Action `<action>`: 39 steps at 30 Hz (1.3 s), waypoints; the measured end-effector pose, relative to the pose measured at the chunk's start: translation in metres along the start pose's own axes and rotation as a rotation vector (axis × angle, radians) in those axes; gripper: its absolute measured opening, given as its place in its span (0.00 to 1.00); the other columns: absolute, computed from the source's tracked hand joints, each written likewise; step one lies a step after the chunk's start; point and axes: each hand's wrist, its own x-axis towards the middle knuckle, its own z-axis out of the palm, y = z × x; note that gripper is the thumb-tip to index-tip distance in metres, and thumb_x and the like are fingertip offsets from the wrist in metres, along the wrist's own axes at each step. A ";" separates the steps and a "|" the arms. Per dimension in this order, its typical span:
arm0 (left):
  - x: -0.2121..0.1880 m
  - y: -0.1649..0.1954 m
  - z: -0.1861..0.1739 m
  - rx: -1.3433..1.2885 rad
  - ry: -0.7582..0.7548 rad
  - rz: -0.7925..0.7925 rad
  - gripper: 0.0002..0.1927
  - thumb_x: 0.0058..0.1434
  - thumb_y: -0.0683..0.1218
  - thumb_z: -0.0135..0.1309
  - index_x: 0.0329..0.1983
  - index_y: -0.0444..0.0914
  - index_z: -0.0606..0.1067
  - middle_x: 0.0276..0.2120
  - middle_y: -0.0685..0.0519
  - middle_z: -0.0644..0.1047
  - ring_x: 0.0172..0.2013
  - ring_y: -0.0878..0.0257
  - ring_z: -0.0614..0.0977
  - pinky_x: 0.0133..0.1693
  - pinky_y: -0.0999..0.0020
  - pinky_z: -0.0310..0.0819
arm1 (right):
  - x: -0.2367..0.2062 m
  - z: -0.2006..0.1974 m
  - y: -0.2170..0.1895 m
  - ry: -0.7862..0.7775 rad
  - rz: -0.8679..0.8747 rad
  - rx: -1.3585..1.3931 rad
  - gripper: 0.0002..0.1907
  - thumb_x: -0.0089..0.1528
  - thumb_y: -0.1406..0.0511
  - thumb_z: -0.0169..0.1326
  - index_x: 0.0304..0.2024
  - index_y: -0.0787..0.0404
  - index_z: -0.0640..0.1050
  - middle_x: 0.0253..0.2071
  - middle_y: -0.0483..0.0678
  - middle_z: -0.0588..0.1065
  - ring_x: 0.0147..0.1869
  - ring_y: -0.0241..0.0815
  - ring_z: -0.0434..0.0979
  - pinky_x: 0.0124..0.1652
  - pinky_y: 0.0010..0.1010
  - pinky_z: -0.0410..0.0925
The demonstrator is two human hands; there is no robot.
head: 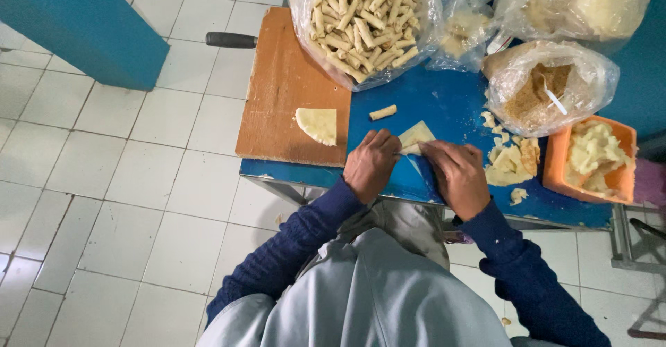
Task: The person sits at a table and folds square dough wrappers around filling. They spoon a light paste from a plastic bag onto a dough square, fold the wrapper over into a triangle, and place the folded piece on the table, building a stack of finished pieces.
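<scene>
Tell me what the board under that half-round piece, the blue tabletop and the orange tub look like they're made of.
The board looks like wood: matte reddish-brown with faint grain. The blue tabletop seems painted or laminated, smooth with a slight sheen; what lies under the coating can't be told. The orange tub looks like plastic, with uniform colour and thin walls with rounded corners.
</scene>
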 end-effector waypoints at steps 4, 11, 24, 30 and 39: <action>0.006 -0.001 0.010 0.015 0.077 0.024 0.05 0.60 0.38 0.52 0.38 0.38 0.70 0.36 0.48 0.72 0.42 0.47 0.76 0.42 0.53 0.72 | -0.003 0.000 0.001 -0.003 -0.006 -0.016 0.19 0.62 0.73 0.55 0.55 0.57 0.80 0.55 0.46 0.79 0.55 0.44 0.78 0.54 0.39 0.60; 0.030 -0.002 0.026 -0.116 0.027 0.164 0.08 0.58 0.35 0.48 0.40 0.37 0.69 0.37 0.44 0.74 0.43 0.43 0.76 0.43 0.51 0.73 | -0.002 0.001 -0.003 0.017 -0.021 -0.041 0.16 0.64 0.72 0.56 0.54 0.57 0.80 0.54 0.46 0.80 0.52 0.43 0.78 0.52 0.39 0.60; 0.030 -0.008 0.022 -0.345 -0.040 0.005 0.10 0.67 0.36 0.46 0.50 0.39 0.66 0.33 0.43 0.78 0.39 0.40 0.81 0.37 0.50 0.74 | 0.011 -0.001 -0.005 0.042 -0.121 -0.209 0.10 0.63 0.65 0.60 0.47 0.54 0.82 0.45 0.45 0.80 0.44 0.45 0.78 0.54 0.42 0.63; 0.025 -0.006 0.015 -0.362 -0.056 0.012 0.08 0.67 0.36 0.48 0.48 0.37 0.67 0.44 0.41 0.73 0.44 0.37 0.77 0.40 0.50 0.73 | 0.017 0.000 -0.003 0.040 -0.067 -0.183 0.05 0.63 0.63 0.61 0.41 0.54 0.81 0.40 0.43 0.78 0.45 0.44 0.78 0.52 0.42 0.63; 0.020 -0.003 0.029 -0.303 -0.041 0.087 0.08 0.61 0.35 0.55 0.40 0.32 0.67 0.45 0.41 0.64 0.44 0.39 0.74 0.41 0.49 0.69 | 0.022 0.007 0.010 0.000 0.081 0.071 0.04 0.65 0.62 0.59 0.39 0.54 0.81 0.44 0.45 0.77 0.47 0.46 0.76 0.48 0.39 0.61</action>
